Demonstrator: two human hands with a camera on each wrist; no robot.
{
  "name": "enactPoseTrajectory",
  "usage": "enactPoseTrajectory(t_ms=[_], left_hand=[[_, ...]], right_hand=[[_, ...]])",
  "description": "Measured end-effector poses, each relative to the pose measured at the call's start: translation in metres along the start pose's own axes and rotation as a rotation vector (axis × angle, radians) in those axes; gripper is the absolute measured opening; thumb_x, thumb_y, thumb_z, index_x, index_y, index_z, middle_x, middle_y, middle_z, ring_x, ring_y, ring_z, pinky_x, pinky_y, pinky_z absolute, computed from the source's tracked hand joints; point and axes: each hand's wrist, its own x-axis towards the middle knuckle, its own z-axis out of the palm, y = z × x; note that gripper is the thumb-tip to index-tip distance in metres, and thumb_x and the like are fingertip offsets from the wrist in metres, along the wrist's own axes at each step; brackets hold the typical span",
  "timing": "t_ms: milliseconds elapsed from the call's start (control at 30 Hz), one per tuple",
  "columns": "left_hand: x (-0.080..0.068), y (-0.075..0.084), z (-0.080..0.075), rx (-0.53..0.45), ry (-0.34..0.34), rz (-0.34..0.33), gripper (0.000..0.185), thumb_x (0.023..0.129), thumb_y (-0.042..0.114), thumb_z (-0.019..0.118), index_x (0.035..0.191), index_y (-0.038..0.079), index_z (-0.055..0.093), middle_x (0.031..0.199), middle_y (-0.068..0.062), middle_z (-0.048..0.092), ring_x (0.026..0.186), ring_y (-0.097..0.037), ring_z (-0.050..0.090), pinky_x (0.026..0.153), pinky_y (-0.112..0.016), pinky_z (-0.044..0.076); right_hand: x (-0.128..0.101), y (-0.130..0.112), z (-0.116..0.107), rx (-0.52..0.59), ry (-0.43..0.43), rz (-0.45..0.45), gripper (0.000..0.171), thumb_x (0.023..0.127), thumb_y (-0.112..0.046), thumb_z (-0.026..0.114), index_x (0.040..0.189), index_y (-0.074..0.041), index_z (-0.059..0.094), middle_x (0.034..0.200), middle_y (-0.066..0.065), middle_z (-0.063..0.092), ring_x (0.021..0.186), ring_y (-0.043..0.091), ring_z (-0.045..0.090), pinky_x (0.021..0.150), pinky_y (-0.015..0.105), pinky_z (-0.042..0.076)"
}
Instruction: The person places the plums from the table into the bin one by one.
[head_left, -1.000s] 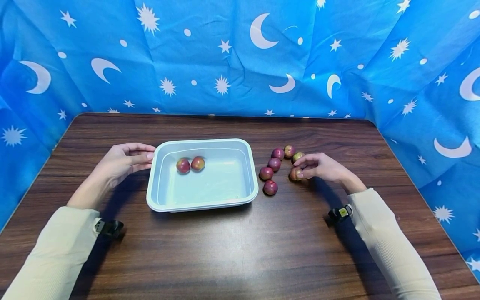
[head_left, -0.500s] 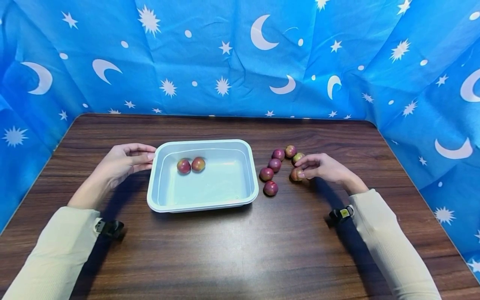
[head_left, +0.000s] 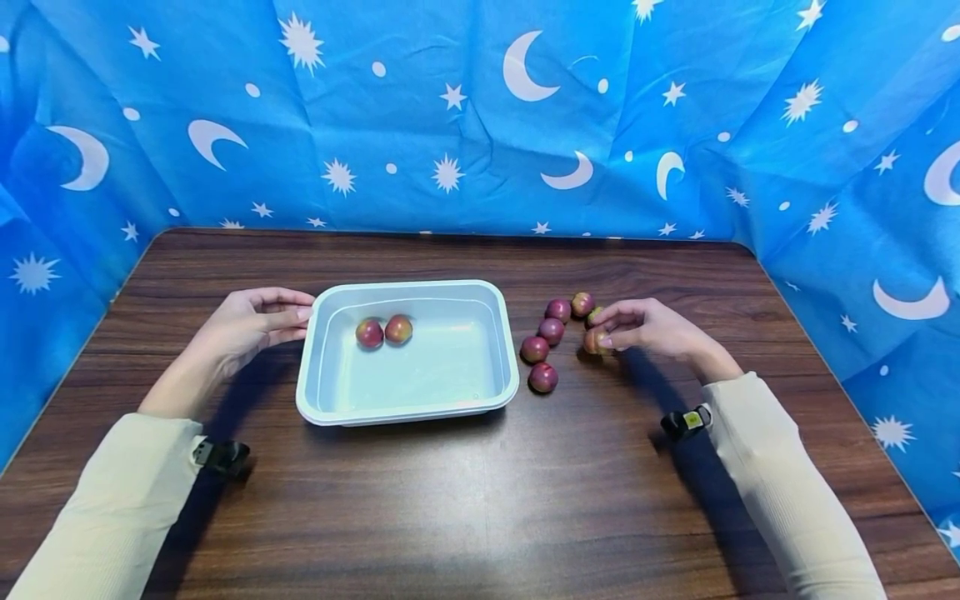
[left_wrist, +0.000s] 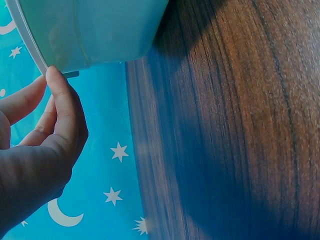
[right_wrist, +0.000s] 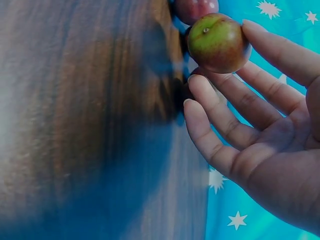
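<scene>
Resting between right fingers point(right_wrist: 247, 101) and thumb point(right_wrist: 282, 50), pinched, reddish-green plum point(right_wrist: 219, 45)

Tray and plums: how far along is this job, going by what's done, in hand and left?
Done: two plums lie in the white tray. In hand: the right hand pinches another plum, while the left hand pinches the tray's edge. Left: six more plums on the table, one partly hidden by the right hand. If all go in the tray, it looks early.

We see: tray point(head_left: 420, 375), smooth glossy plastic | fruits point(head_left: 543, 378), smooth shiny skin | table point(head_left: 450, 517), wood-grained, partly shining | curtain point(head_left: 420, 108), creased, cloth-like
</scene>
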Motion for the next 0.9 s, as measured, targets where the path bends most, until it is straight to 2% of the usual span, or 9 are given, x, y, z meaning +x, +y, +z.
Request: enactPoseTrajectory(t_ms=[300, 400, 567, 700, 900], left_hand=[[0.0, 0.001, 0.0, 0.09, 0.017, -0.019, 0.031, 0.089, 0.004, 0.057, 0.115, -0.01, 0.046, 0.09, 0.001, 0.064, 0.082, -0.011, 0.064, 0.079, -0.031, 0.053], [0.0, 0.001, 0.0, 0.073, 0.015, -0.017, 0.027, 0.089, 0.004, 0.058, 0.112, -0.008, 0.05, 0.089, 0.0, 0.064, 0.081, -0.011, 0.064, 0.078, -0.031, 0.053], [-0.001, 0.002, 0.0, 0.034, 0.008, -0.01, 0.016, 0.088, 0.002, 0.059, 0.104, -0.001, 0.056, 0.088, -0.002, 0.065, 0.08, -0.012, 0.065, 0.078, -0.031, 0.053], [-0.001, 0.002, 0.001, 0.059, 0.014, -0.014, 0.021, 0.089, 0.002, 0.058, 0.108, -0.004, 0.053, 0.089, 0.0, 0.064, 0.081, -0.011, 0.065, 0.078, -0.03, 0.053], [-0.001, 0.003, 0.002, 0.126, 0.021, -0.031, 0.035, 0.091, 0.005, 0.055, 0.119, -0.012, 0.043, 0.091, 0.002, 0.063, 0.083, -0.01, 0.064, 0.08, -0.03, 0.052]], right_hand=[[0.003, -0.012, -0.005, -0.037, 0.015, -0.002, 0.033, 0.086, -0.015, 0.065, 0.114, 0.001, 0.056, 0.102, 0.014, 0.063, 0.088, 0.018, 0.059, 0.078, 0.035, 0.052], [0.004, -0.015, -0.007, -0.041, 0.02, 0.007, 0.036, 0.086, -0.017, 0.065, 0.116, 0.0, 0.055, 0.103, 0.013, 0.062, 0.09, 0.019, 0.059, 0.079, 0.036, 0.052], [0.007, -0.018, -0.009, -0.017, 0.018, -0.039, 0.039, 0.085, -0.01, 0.064, 0.12, 0.004, 0.052, 0.106, 0.016, 0.061, 0.092, 0.019, 0.06, 0.077, 0.031, 0.053], [0.01, -0.023, -0.01, -0.018, 0.023, -0.043, 0.04, 0.085, -0.012, 0.066, 0.119, 0.004, 0.053, 0.106, 0.016, 0.062, 0.092, 0.017, 0.06, 0.077, 0.028, 0.053], [0.014, -0.031, -0.012, -0.041, 0.038, -0.018, 0.04, 0.085, -0.016, 0.066, 0.118, 0.003, 0.053, 0.107, 0.015, 0.061, 0.09, 0.019, 0.06, 0.081, 0.041, 0.052]])
